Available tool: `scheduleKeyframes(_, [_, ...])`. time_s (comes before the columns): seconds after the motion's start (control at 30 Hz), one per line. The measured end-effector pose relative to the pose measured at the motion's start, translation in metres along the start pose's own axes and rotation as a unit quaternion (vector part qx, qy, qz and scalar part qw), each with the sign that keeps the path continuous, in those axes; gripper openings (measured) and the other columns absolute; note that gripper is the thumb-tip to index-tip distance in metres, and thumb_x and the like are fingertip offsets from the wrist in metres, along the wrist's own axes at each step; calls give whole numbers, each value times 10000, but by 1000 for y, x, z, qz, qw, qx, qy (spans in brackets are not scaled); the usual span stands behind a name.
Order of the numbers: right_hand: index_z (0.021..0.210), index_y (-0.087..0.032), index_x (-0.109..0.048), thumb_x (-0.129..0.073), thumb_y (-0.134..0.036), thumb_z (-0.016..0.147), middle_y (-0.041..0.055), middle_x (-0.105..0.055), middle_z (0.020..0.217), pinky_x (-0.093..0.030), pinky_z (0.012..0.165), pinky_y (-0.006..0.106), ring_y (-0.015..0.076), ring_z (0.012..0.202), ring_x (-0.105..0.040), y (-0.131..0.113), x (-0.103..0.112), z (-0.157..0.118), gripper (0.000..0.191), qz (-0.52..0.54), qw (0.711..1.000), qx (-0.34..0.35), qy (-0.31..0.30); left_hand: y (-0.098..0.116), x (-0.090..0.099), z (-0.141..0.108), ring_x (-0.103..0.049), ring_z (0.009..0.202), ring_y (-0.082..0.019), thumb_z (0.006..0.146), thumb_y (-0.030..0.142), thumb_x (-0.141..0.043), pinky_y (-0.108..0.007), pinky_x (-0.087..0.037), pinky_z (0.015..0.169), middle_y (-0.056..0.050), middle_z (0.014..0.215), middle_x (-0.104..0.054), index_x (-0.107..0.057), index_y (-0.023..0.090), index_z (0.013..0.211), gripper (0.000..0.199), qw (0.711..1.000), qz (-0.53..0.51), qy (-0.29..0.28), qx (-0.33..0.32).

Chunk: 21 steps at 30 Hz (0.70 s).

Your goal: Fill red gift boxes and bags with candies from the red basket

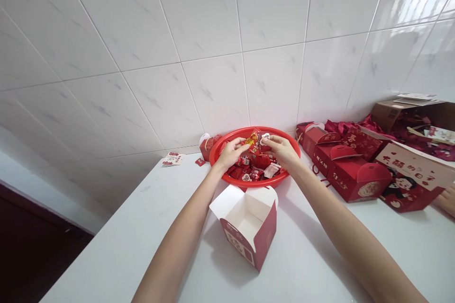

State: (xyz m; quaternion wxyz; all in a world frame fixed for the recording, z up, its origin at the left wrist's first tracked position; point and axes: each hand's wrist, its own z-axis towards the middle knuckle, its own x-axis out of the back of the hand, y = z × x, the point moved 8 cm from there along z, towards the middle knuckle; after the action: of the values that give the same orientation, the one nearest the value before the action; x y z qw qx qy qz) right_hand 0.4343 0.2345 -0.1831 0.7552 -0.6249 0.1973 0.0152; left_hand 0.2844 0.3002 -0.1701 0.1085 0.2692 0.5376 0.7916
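Observation:
Above a red plastic basket (292, 140) full of wrapped sweets, my left hand (230, 152) pinches a red and gold wrapped sweet (251, 140). My right hand (283, 150) is beside it, its fingers closed on a dark red packet with a white heart-shaped label (265, 139). The two packets are close together, partly overlapping. Nearer to me, between my forearms, a red and white gift box (266, 236) stands upright with its top flaps open. Its white inside shows nothing in it.
Several red gift boxes (350, 177) stand at the right, by a cardboard box (386, 114) and dark red cloth. Another person's hand (447, 200) is at the right edge. Small cards (173, 159) lie left of the basket, with a tiled wall behind.

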Motion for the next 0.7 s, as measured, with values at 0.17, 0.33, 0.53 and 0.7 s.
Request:
scheduleKeyframes(0.17, [699,-206,-608,-770,-400,630,18,-673,771,-493,573,259,174,723,-627,-1,18,-1,261,-11,993,1,118,-9,-7,-2,-688,838,-202,772,108,-566,-283,-517,759,-46,862,-746,-724,173,850,188,950,302,-46,64])
scheduleKeyframes(0.33, [721,-217,-571,-726,-450,640,3,-635,745,-480,534,267,174,686,-599,-1,20,-2,292,-22,991,-1,133,-21,1,-7,-675,841,-231,747,99,-568,-289,-471,685,-72,889,-751,-743,183,787,197,876,457,-77,132])
scheduleKeyframes(0.53, [756,-218,-571,-744,-465,605,-10,-636,741,-496,574,283,174,680,-607,-4,16,-4,338,-14,993,25,115,-30,-17,-11,-660,783,-183,673,276,-745,-225,-444,623,2,883,-740,-753,239,853,184,870,428,-207,127])
scheduleKeyframes(0.7, [771,-214,-602,-744,-458,618,-4,-657,776,-490,594,283,172,699,-615,-5,13,-4,322,-25,994,34,104,-29,-13,-11,-645,705,-192,659,242,-703,-237,-438,586,-19,769,-708,-733,225,753,100,843,485,-184,145])
